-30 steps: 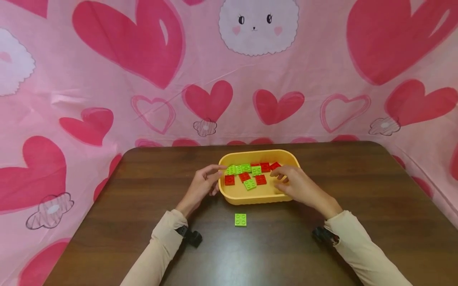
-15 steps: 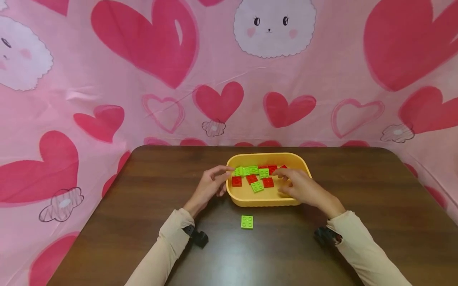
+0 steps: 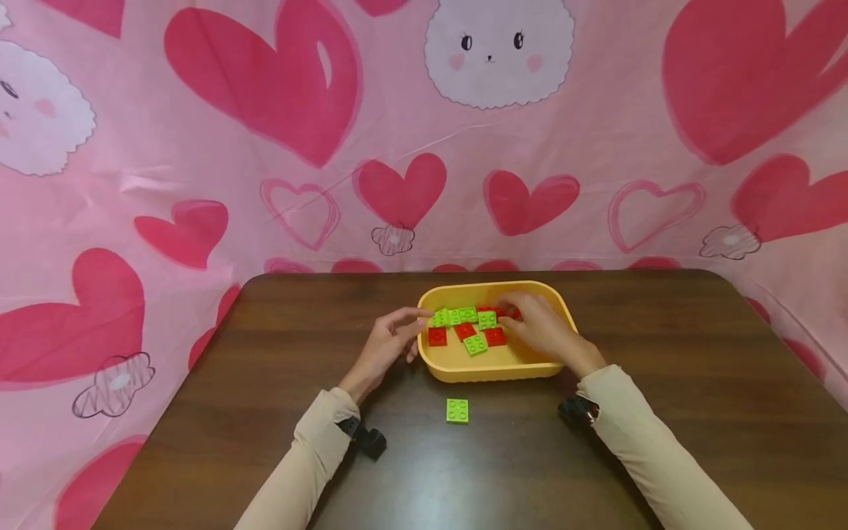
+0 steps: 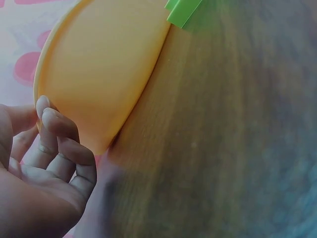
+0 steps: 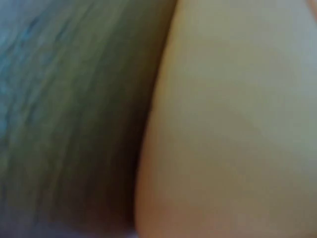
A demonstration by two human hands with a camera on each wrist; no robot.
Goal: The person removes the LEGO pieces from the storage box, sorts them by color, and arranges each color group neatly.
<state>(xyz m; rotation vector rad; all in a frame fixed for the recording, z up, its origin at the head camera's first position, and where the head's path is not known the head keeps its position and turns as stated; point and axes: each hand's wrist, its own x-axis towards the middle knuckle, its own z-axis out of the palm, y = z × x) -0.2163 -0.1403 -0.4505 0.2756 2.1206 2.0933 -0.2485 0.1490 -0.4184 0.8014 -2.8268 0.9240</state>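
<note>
A yellow plastic tub [image 3: 493, 374] stands on the table, with several red and lime-green toy building bricks inside. My left hand [image 3: 386, 340] is at its left end; the left wrist view shows the thumb and fingers [image 4: 58, 124] pinching the tub's rim. My right hand [image 3: 542, 324] reaches into the right half, fingers bent down beside the red bricks [image 3: 486, 310] at the back. Whether it grips one is hidden. Only the tub's outer wall [image 5: 223, 124] fills much of the right wrist view. Alone on the table, a lime-green brick [image 3: 457, 411] lies in front of the tub.
The dark wooden table [image 3: 265, 412] extends to both sides of the tub. Behind it hangs a pink cloth [image 3: 391, 88] printed with hearts. Each wrist carries a small black camera [image 3: 371, 443] on a strap.
My right hand has moved back and slightly left, deeper into the tub towards the red bricks. My left hand stays at the rim. The head view has shifted a little.
</note>
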